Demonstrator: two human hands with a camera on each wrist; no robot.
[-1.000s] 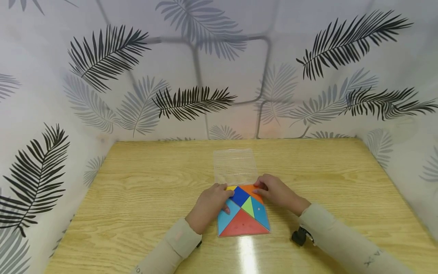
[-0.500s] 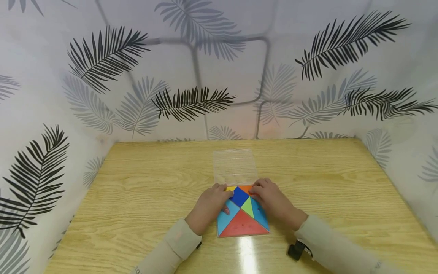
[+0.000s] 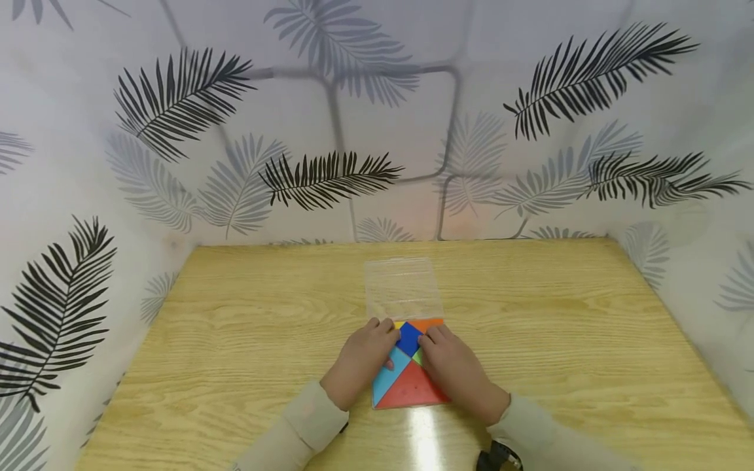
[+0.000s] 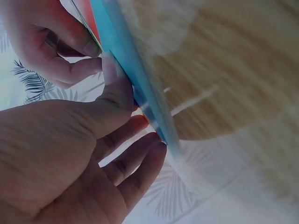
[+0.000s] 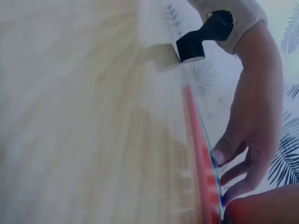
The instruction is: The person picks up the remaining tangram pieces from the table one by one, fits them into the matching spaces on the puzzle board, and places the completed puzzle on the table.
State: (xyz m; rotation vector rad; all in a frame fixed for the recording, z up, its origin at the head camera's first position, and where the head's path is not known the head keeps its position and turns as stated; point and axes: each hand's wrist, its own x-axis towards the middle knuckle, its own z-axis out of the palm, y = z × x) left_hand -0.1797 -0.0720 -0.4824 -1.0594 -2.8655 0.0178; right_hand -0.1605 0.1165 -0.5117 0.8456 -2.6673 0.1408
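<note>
A tangram set lies flat in a clear plastic case. Its light blue triangle (image 3: 389, 381) is on the left, the red triangle (image 3: 414, 387) in front, and the dark blue square (image 3: 408, 339) near the middle. My left hand (image 3: 360, 354) rests on the left side, thumb on the light blue triangle, fingertips by the yellow piece (image 3: 398, 324). Across the right side leans my right hand (image 3: 456, 363), its fingertips at the square's right corner. It covers the right blue piece and most of the green triangle (image 3: 417, 357). An orange piece (image 3: 430, 324) shows behind it.
The clear lid (image 3: 403, 288) lies folded back behind the set. A wood-grain table (image 3: 253, 314) spreads around it, with leaf-printed cloth (image 3: 389, 118) at the back and sides. Black wrist cameras hang at both sleeves; the right wrist camera (image 3: 497, 456) is near the front.
My right hand has slid from the orange piece at the back right corner toward the middle, now covering the right blue piece. My left hand stays almost in place.
</note>
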